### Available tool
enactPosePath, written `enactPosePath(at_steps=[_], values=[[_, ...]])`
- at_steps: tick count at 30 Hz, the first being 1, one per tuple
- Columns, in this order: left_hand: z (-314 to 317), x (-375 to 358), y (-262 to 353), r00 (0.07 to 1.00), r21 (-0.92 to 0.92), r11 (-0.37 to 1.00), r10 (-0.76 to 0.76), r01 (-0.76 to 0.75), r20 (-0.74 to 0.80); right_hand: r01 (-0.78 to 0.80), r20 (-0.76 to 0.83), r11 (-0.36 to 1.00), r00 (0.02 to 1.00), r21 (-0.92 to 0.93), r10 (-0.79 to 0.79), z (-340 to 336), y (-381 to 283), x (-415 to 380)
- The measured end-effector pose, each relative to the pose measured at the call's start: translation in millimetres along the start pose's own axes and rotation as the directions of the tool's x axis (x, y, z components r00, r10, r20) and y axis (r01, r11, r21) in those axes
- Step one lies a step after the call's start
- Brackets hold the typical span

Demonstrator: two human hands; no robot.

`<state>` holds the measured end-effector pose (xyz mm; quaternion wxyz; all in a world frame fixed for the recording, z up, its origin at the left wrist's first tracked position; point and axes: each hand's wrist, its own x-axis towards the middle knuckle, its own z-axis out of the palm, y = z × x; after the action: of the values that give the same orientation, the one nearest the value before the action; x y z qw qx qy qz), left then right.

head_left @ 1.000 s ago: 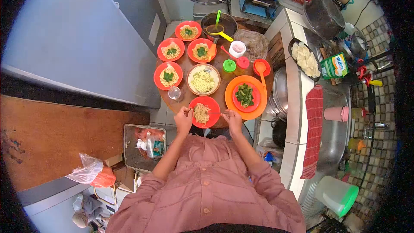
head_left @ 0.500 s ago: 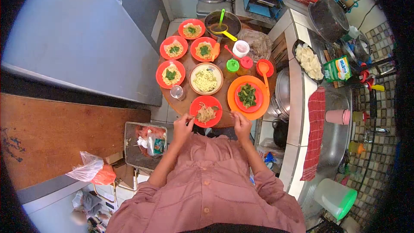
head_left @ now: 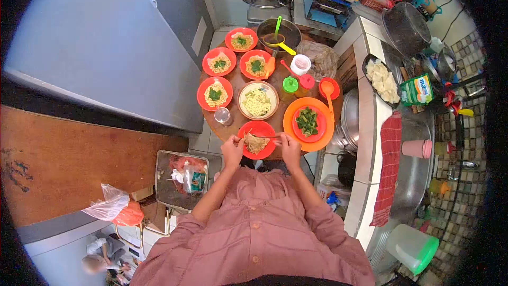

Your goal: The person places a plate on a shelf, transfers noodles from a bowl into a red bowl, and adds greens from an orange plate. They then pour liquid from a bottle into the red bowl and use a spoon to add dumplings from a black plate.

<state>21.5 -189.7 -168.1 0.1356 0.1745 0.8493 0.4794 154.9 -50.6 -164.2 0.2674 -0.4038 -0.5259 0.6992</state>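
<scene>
A red bowl of noodles (head_left: 256, 154) sits at the near edge of the round wooden table. My left hand (head_left: 232, 152) is closed at the bowl's left rim, pinching a thin piece of cutlery whose head is hidden. From the right, my right hand (head_left: 289, 151) grips the slim metal handle of a spoon (head_left: 269, 136), which reaches level across the noodles; its head is hard to make out. Just beyond stands a cream bowl of yellow noodles (head_left: 257, 103). Chopped greens (head_left: 307, 121) fill a red dish set on an orange plate (head_left: 288, 115).
Several red bowls (head_left: 203, 92) of noodles with greens stand at the left. Behind are a dark pan (head_left: 296, 32), lidded jars (head_left: 290, 85) and a clear glass (head_left: 223, 116). A tiled counter (head_left: 365, 122) runs along the right. Another person (head_left: 106, 246) sits low at left.
My right hand has moved left, closer to the bowl, and the spoon now lies further across the noodles. The whole view has shifted slightly. The other person shows more at lower left.
</scene>
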Motion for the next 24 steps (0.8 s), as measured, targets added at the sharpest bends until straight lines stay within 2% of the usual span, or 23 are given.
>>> enactPosePath(at_steps=[1, 2, 3, 4, 5, 8, 10, 12, 13, 14, 15, 16, 18, 19, 21, 22, 24], values=[[1.0, 0.3, -0.5, 1.0, -0.009, 1.0, -0.005, 0.005, -0.015, 0.165, 0.104, 0.957, 0.984, -0.239, -0.144, -4.4, -4.4, -8.0], [1.0, -0.2, -1.4, 1.0, -0.011, 1.0, -0.005, 0.005, -0.014, 0.336, 0.235, 0.831, 0.938, -0.443, -0.254, -8.6, -9.3, -15.2], [-0.4, -1.4, -0.4, 1.0, -0.015, 1.0, -0.007, 0.006, -0.029, 0.335, 0.232, 0.83, 0.939, -0.446, -0.254, -11.5, -15.4, -21.6], [-1.5, -2.7, 0.7, 0.999, -0.019, 1.0, -0.009, 0.008, -0.044, 0.558, 0.387, 0.676, 0.827, -0.481, -0.408, -14.4, -21.7, -28.2], [-2.4, -3.8, 1.8, 0.999, -0.021, 1.0, -0.009, 0.008, -0.04, 0.745, 0.54, 0.476, 0.667, -0.467, -0.513, -16.4, -26.9, -34.3], [-13.2, -6.4, 15.0, 0.994, 0.016, 0.997, 0.073, -0.072, -0.084, 0.755, 0.612, 0.469, 0.651, -0.458, -0.449, -22.3, -27.1, -48.7], [-17.5, -7.0, 20.4, 0.992, -0.092, 0.994, 0.055, -0.065, -0.111, 0.766, 0.639, 0.452, 0.637, -0.458, -0.432, -27.0, -27.7, -49.9], [-18.2, -5.1, 18.1, 0.991, -0.145, 0.986, 0.072, -0.088, -0.11, 0.802, 0.627, 0.372, 0.598, -0.468, -0.499, -26.7, -31.5, -49.8], [-20.1, -4.6, 16.1, 0.99, -0.19, 0.976, 0.087, -0.108, -0.113, 0.802, 0.626, 0.373, 0.597, -0.466, -0.501, -25.7, -35.4, -51.0], [-22.2, -4.6, 14.0, 0.989, -0.185, 0.977, 0.089, -0.109, -0.115, 0.759, 0.551, 0.377, 0.647, -0.53, -0.528, -25.6, -40.9, -52.8], [-24.0, -4.3, 12.6, 0.994, -0.155, 0.984, 0.076, -0.087, -0.077, 0.711, 0.47, 0.383, 0.688, -0.59, -0.553, -24.1, -45.2, -53.6], [-24.4, -3.4, 11.9, 0.997, -0.126, 0.99, 0.063, -0.068, -0.039, 0.714, 0.471, 0.382, 0.685, -0.588, -0.556, -21.4, -44.9, -52.6], [-22.5, -4.8, 14.2, 0.992, -0.088, 0.989, 0.111, -0.116, -0.055, 0.504, 0.171, 0.484, 0.798, -0.715, -0.578, -15.5, -43.5, -50.2], [-21.5, -5.5, 17.0, 0.985, -0.048, 0.986, 0.157, -0.16, -0.066, 0.509, 0.173, 0.482, 0.794, -0.713, -0.583, -14.2, -40.3, -47.8], [-16.9, -7.0, 14.6, 0.993, -0.019, 0.993, 0.117, -0.117, -0.021, 0.271, 0.036, 0.635, 0.934, -0.723, -0.356, -13.0, -26.4, -40.9], [-10.6, -5.8, 7.0, 0.99, -0.028, 0.99, 0.141, -0.142, -0.02, 0.272, 0.036, 0.636, 0.933, -0.722, -0.358, -12.6, -18.2, -36.3], [-5.3, -4.9, 2.0, 0.986, -0.041, 0.985, 0.168, -0.169, -0.016, 0.078, -0.094, 0.92, 0.988, -0.385, -0.123, -13.4, -1.8, -23.8]])
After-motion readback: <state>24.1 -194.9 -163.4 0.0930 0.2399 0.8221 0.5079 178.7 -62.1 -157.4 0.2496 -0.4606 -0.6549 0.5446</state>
